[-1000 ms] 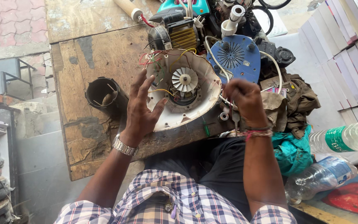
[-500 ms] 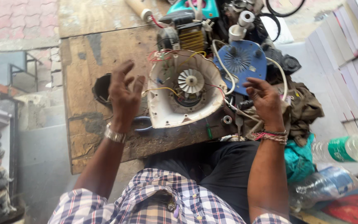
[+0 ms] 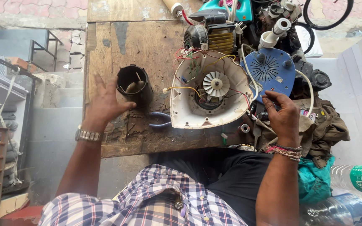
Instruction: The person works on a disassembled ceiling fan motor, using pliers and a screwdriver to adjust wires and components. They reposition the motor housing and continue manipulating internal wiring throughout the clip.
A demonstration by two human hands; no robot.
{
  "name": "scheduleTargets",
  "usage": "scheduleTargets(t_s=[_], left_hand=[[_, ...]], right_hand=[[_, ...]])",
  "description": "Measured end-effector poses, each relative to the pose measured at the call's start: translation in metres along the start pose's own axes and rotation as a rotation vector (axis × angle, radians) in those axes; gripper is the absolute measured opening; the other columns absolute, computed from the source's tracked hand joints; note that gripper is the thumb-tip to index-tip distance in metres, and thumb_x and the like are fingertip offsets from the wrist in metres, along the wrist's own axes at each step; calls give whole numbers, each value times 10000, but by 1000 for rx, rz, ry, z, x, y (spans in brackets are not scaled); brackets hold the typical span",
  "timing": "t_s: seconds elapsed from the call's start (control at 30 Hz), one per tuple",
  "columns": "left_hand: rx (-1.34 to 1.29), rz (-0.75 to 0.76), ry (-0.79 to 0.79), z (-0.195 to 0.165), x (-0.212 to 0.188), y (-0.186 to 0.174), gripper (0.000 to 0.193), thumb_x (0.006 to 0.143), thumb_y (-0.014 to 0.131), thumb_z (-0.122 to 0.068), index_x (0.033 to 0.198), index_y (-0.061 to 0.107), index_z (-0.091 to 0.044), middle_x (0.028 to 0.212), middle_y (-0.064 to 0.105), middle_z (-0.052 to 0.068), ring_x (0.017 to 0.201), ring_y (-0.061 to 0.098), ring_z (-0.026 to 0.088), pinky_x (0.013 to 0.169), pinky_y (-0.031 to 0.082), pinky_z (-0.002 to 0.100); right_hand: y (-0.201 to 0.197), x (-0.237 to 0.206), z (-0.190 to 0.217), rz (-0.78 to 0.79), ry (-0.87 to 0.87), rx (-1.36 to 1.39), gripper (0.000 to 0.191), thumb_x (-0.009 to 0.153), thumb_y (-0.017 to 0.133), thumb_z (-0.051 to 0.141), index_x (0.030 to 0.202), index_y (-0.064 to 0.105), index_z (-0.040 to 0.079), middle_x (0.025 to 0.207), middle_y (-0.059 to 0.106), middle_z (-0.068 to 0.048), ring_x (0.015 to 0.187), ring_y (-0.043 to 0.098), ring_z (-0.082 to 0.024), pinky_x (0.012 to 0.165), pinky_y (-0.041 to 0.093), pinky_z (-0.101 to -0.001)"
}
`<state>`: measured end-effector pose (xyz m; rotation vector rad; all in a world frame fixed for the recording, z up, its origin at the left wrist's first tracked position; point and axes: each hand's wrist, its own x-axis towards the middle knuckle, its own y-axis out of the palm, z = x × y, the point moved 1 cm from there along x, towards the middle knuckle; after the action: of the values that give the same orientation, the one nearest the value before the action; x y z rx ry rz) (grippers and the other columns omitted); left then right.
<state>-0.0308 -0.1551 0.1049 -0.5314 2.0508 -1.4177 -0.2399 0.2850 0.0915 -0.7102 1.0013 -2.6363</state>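
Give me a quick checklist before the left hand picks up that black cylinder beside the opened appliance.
1. Left hand free of tools: ok, palm open, fingers spread.
2. Black cylinder within reach: ok, thumb right beside it; contact cannot tell.
3. Cylinder stable: ok, standing open end up on the wooden board.
4. Pliers out of the way: not ok, blue handles lie just below the cylinder, against the white housing.
5. Loose wires clear of the cylinder: ok, they stay over the housing.
6. Right hand grip: cannot tell, fingers curled near a white cable.
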Motion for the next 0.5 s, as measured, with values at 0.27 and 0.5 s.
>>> scheduleTargets(t_s=[0.27, 0.5], left_hand=[[-418, -265, 277, 36, 32, 47, 377, 863, 852, -377, 1042, 736, -67, 1046, 763, 132, 887, 717, 208, 767, 583, 339], [-1057, -521, 511, 14, 55, -29, 493, 987, 809, -486, 995, 681, -9, 881, 744, 112, 775, 765, 142, 672, 665, 230]], right_hand=[[1, -1, 7, 65, 2, 9, 210, 981, 758, 133, 1163, 748, 28, 1073, 765, -133, 960, 746, -224, 822, 581, -335], [1, 0, 9, -58, -67, -13, 186, 998, 774, 136, 1145, 756, 23, 1053, 763, -141, 921, 739, -226, 804, 573, -337]])
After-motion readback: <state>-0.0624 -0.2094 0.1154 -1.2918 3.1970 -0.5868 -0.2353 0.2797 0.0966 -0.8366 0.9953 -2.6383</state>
